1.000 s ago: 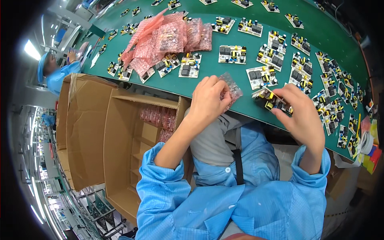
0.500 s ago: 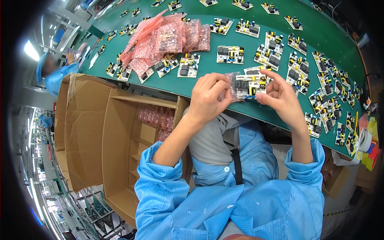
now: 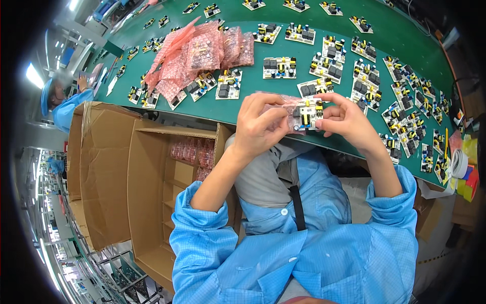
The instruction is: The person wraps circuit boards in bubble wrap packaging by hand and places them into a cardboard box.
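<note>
The work stands at about the middle of one wrapping, as I judge it. The white circuit board with black, yellow and blue components (image 3: 312, 114) is in front of the person, over the near edge of the green table (image 3: 248, 76). Its left part is inside a pinkish, see-through bubble-wrap bag (image 3: 293, 108), and its right part is outside. The left hand (image 3: 260, 121) has its fingers closed on the bag at the left side. The right hand (image 3: 347, 121) grips the right end of the board between the thumb and the index finger.

What seems done: inside the open brown cardboard carton (image 3: 144, 172), to the left of the person, pink wrapped packs (image 3: 184, 150) sit in the compartments at the far right side.

What is left: this board is not yet fully covered, and many bare circuit boards (image 3: 279, 68) lie on the table, crowded at the right and more spaced at the far side. At the far left of the hands is a heap of pink bubble-wrap bags (image 3: 205, 53), which overlaps some bare boards; I cannot tell how many of these bags contain a board.
</note>
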### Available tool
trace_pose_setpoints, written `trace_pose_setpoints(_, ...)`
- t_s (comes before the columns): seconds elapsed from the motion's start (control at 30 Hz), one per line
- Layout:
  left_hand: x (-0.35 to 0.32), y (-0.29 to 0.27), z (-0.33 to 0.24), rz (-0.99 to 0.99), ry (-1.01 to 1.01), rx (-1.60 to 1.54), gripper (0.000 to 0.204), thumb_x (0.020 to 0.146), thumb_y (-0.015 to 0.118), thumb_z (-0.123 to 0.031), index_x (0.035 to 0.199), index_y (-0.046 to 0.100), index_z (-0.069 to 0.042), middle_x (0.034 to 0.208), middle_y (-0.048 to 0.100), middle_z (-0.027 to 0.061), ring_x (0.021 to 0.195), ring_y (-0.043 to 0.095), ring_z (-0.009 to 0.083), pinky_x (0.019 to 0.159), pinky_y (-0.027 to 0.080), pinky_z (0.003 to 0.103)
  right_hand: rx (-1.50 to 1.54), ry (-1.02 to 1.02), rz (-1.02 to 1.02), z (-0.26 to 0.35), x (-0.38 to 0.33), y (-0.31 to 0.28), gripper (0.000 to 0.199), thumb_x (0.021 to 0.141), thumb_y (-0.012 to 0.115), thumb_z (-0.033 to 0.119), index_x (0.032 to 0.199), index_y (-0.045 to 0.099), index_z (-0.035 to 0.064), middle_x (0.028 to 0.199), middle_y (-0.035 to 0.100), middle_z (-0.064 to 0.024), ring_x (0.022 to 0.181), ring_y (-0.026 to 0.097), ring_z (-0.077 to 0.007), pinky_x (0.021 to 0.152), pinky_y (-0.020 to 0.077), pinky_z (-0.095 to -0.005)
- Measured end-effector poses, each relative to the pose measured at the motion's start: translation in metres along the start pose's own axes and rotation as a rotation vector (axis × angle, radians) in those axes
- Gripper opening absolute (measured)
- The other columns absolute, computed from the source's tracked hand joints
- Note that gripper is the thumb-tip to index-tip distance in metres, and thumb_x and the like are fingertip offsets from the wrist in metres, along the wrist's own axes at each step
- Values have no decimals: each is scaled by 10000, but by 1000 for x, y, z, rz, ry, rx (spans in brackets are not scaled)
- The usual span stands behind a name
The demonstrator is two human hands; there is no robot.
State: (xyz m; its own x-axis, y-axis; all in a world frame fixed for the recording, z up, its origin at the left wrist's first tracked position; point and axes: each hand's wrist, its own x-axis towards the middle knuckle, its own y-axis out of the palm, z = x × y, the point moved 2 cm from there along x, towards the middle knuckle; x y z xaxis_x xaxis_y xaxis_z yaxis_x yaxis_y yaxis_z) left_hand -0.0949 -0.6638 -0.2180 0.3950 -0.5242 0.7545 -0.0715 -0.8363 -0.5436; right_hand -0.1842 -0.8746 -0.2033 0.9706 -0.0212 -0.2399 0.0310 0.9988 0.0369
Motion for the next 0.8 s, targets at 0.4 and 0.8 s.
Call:
trace_pose_setpoints(0.4,1,-2,-10,-29,-37,8,230,660,775,-8,858,703,-100,1079,617,97,1023,566,279,883,444,394,-5,-113,-93,-1,-3,10,541,800,785,105,1251,508,-4,819,688,-52,760,625,-87,690,454,-223)
trace_pose_setpoints(0.8,3,-5,-19,-68,-116,39,202,683,796,-51,862,725,-114,1159,597,94,1133,523,305,979,401,433,195,-108,-206,-9,-3,30,607,800,799,108,1273,431,5,896,720,-106,827,660,-109,720,490,-226)
